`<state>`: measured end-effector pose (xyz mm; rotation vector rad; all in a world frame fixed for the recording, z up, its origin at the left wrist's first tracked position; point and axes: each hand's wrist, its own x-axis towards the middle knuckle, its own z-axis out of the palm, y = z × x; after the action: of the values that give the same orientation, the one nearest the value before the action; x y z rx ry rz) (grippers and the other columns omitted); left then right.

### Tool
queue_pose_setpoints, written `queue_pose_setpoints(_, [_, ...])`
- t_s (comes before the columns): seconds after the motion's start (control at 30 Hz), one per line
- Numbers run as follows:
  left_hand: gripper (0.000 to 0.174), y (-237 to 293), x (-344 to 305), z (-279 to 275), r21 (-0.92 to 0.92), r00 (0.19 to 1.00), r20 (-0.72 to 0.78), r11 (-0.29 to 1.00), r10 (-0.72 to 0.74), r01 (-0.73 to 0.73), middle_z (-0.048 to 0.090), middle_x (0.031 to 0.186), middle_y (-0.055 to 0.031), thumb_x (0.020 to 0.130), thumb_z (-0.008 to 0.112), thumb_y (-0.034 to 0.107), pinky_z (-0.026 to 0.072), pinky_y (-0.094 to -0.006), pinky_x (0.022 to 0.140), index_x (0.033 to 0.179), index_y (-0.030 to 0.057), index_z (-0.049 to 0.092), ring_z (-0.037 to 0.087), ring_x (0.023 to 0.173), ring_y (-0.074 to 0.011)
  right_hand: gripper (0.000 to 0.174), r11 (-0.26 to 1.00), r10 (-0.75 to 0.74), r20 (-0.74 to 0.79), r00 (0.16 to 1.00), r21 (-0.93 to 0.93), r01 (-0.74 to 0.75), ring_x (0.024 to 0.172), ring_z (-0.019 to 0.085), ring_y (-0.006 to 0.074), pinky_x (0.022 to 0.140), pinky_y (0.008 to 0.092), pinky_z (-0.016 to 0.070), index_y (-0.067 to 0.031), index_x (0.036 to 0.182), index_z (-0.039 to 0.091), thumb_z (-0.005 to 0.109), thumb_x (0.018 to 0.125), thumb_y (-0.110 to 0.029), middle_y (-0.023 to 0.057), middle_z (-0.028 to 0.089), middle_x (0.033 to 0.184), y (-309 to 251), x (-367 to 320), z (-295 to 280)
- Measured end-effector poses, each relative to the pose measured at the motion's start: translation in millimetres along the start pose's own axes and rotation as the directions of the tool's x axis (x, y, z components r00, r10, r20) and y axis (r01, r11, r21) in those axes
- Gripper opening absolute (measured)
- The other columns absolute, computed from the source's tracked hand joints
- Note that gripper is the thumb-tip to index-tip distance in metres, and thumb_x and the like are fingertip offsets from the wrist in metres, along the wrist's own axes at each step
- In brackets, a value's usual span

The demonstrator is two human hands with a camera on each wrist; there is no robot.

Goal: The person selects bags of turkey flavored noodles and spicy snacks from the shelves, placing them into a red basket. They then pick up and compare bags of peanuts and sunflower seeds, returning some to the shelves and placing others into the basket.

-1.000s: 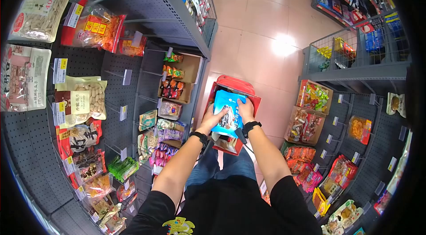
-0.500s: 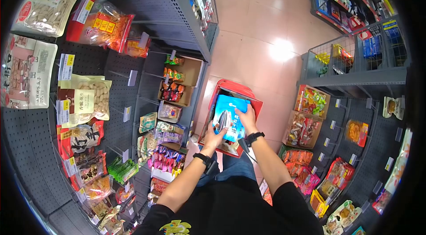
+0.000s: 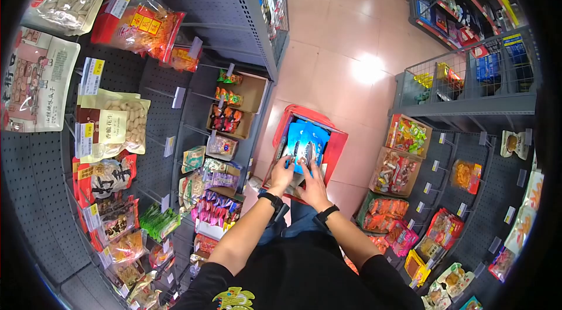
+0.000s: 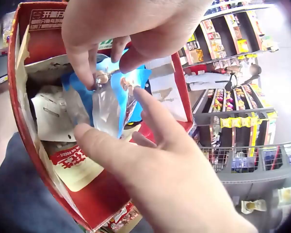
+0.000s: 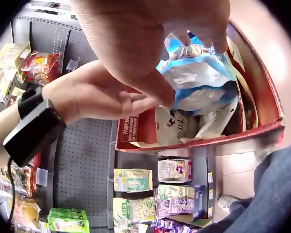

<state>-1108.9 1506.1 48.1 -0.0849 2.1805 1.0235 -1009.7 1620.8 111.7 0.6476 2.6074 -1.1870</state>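
Note:
Two overlapping blue snack bags [image 3: 307, 134] lie in the open red carton [image 3: 338, 149] in front of my legs. My left hand [image 3: 282, 175] is at their near left edge, fingers bent down toward the bag. At the near right edge, my right hand [image 3: 314, 189] reaches forward with spread fingers touching the bags. Crinkled silver and blue bag ends [image 5: 199, 75] show in the right wrist view, partly covered by that hand. Underneath, the left wrist view shows a white bag [image 4: 51, 114] and a cream bag with red lettering [image 4: 80, 167].
Shelves with hanging bags of nuts [image 3: 120, 126] and snacks stand on the left. Boxes of sweets [image 3: 407, 134] and a wire-mesh bin [image 3: 456, 76] line the right. Between them runs the tiled floor [image 3: 333, 47]. Feet show at the far end.
The blue bags, held by both hands over the carton a second ago, now sit lower inside it. Both hands have drawn back from their sides to the near edge.

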Motion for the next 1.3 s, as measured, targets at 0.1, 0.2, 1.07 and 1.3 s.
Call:
queue_pose_setpoints(0.1, [0.044,0.0,-7.8,-12.4,-0.059,0.999,0.026,0.998,0.032,-0.031,0.067,0.111,-0.0152,0.091,0.063,0.012,0.0517,-0.0341,0.085,0.133,0.0027,0.055,0.066,0.099,-0.0239,0.094,0.999,-0.025,0.012,1.0,-0.035,0.026,0.137,0.035,0.0481,0.112,0.0478,0.0359,-0.0178,0.153,0.032,0.074,0.07,-0.004,0.0307,0.027,0.152,11.4,10.2,9.5])
queue_pose_setpoints(0.2, [0.031,-4.2,-31.1,-40.9,-0.485,0.966,0.251,0.871,0.059,0.072,0.068,0.102,-0.0103,0.095,0.058,0.008,0.0516,-0.0287,0.08,0.126,0.0035,0.059,0.065,0.092,-0.0147,0.092,0.998,-0.021,0.048,0.999,-0.064,0.025,0.136,0.036,0.0488,0.111,0.0485,0.0367,-0.017,0.153,0.031,0.071,0.072,-0.003,0.0309,0.029,0.152,11.9,14.6,8.3])
queue_pose_setpoints(1.07, [0.017,-319.6,-265.9,-176.4,-0.425,0.806,-0.47,0.893,-0.36,0.15,0.066,0.074,-0.0044,0.094,0.06,0.019,0.049,-0.0289,0.055,0.095,0.0047,0.069,0.061,0.061,-0.0149,0.038,0.541,-0.687,-0.377,0.622,0.306,0.783,0.1,0.068,0.0207,0.083,0.0308,0.0558,-0.0025,0.12,0.063,0.074,0.086,-0.016,0.0127,0.067,0.112,-458.0,131.7,-153.7])
queue_pose_setpoints(1.3, [0.015,-334.5,-222.7,-174.6,-0.635,0.765,-0.616,0.692,-0.187,-0.343,0.061,0.072,-0.0054,0.096,0.058,0.015,0.0464,-0.0306,0.051,0.103,0.0036,0.065,0.055,0.055,-0.0153,0.061,0.471,-0.68,-0.439,0.587,0.352,0.809,0.114,0.062,0.0284,0.097,0.038,0.0482,0.0016,0.136,0.05,0.071,0.089,-0.03,0.0215,0.06,0.129,-588.5,202.7,-165.2])
